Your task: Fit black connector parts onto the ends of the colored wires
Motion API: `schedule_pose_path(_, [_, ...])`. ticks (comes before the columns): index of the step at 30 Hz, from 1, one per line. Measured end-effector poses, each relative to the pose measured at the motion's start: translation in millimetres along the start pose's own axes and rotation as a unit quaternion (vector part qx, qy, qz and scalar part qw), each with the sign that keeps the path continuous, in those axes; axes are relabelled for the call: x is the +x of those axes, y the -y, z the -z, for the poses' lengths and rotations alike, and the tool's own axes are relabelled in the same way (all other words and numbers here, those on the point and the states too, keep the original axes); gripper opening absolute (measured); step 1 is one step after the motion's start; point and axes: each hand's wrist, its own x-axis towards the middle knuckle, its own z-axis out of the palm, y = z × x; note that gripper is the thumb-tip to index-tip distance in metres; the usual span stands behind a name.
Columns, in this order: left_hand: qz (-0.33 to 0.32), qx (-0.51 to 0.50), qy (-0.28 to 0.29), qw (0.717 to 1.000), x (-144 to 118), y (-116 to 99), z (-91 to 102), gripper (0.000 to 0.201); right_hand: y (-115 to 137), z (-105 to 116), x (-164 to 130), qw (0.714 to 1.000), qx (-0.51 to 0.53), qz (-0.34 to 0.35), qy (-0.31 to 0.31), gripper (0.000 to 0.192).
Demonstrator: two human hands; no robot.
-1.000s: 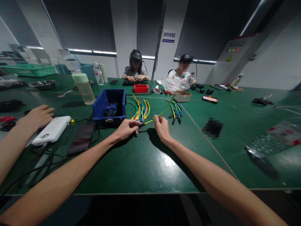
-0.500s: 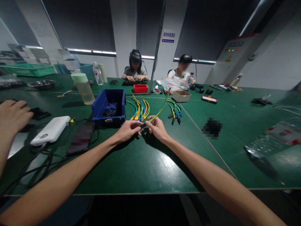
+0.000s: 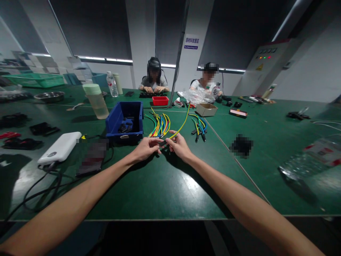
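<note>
Between the fingertips of my left hand [image 3: 146,149] is a small black sleeve [image 3: 163,143], pinched at its left end. My right hand [image 3: 180,147] grips a yellow-green wire [image 3: 184,122] close to that sleeve. The wire's near end meets the black piece; the fingers hide the exact joint. Its free end curves up and away to the right. Just beyond my hands lies a bundle of coloured wires [image 3: 161,124] with metal ends. Right of it rests a smaller group of wires with black ends [image 3: 203,128]. A blue bin [image 3: 124,136] at left holds black pieces.
On the green table [image 3: 165,192], a white power bank [image 3: 60,147], a dark phone [image 3: 93,156] and cables lie left. A tumbler [image 3: 96,103] stands behind them. A red tray [image 3: 160,101] and cardboard box [image 3: 206,110] sit farther back. A plastic bottle [image 3: 311,156] lies right. Two people sit opposite.
Another person's hand at the far left has gone from view, uncovering black and red items there. My hands keep their grip; the wire's free end has tipped slightly left and down.
</note>
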Motion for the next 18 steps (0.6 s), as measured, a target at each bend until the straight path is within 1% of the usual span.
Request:
schedule_pose_path(5, [0.004,0.008,-0.009,1.000,0.5,2.3,0.8,0.032,4.4,-0.6,-2.7,1.000,-0.004,-0.001,-0.009,0.055])
schedule_pose_path(8, [0.006,0.000,-0.004,1.000,0.4,3.3,0.5,0.035,6.4,-0.5,-4.2,1.000,0.005,0.007,-0.022,0.058])
schedule_pose_path(14, [0.028,0.001,-0.004,1.000,-0.6,0.6,-2.3,0.042,0.9,-0.9,-3.1,0.999,0.010,0.018,-0.045,0.059])
schedule_pose_path(18, [0.016,0.018,-0.008,1.000,-1.9,-0.3,-3.9,0.038,-0.2,-2.1,-2.5,0.998,0.007,0.013,-0.055,0.067])
